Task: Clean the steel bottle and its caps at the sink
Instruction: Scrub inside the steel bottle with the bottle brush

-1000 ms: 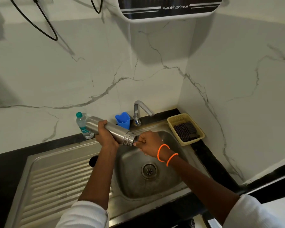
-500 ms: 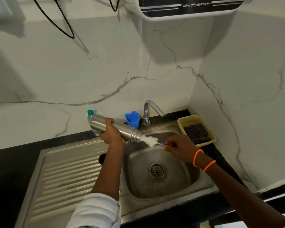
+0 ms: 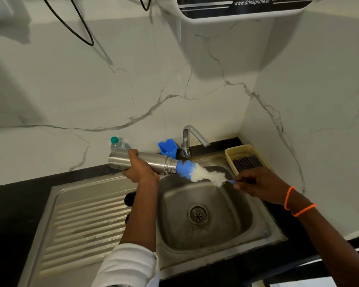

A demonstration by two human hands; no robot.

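Note:
My left hand [image 3: 138,169] grips the steel bottle [image 3: 153,164] around its middle and holds it sideways above the sink basin [image 3: 232,212], mouth pointing right. A blue and white bottle brush [image 3: 199,172] sticks out of the mouth. My right hand [image 3: 255,183] pinches the brush's blue handle at its right end. A dark cap [image 3: 129,198] lies on the drainboard, partly hidden behind my left forearm.
The tap [image 3: 192,137] stands behind the basin with a blue cup [image 3: 167,147] to its left and a clear plastic bottle [image 3: 118,142] further left. A yellow basket [image 3: 245,158] holding a dark scrubber sits right of the sink. The ribbed drainboard [image 3: 81,228] spreads left.
My right hand has moved right and drawn the brush out of the bottle, so the white then blue bristles now show. The bottle has levelled out. The view has shifted.

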